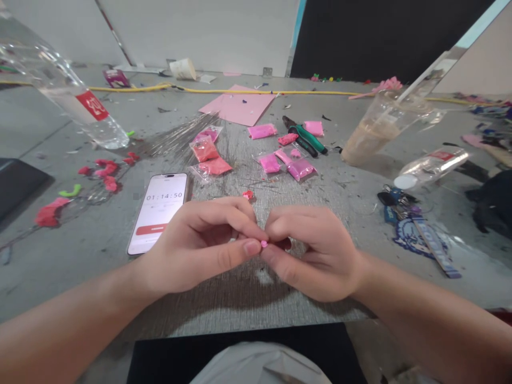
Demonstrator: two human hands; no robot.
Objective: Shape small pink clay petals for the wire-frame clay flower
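Note:
A tiny piece of pink modelling clay (pixel 264 244) shows between the fingertips of both hands, above the near part of the table. My left hand (pixel 204 245) pinches it between thumb and forefinger. From the other side, my right hand (pixel 316 250) closes thumb and fingers on the same piece. A small red-pink clay lump (pixel 248 195) lies just beyond the hands. Farther back are clear packets of pink clay (pixel 301 166) and of coral clay (pixel 205 149). A phone (pixel 156 202) with a running timer lies beside my left hand, partly covered by it.
Green-handled pliers (pixel 306 138) and thin wires (pixel 184 136) lie behind the packets. A water bottle (pixel 72 96) stands left; a plastic cup (pixel 372 128) with a brown drink stands right, near a lying bottle (pixel 432 166) and keys (pixel 396 200). Red clay pieces (pixel 52 210) lie left.

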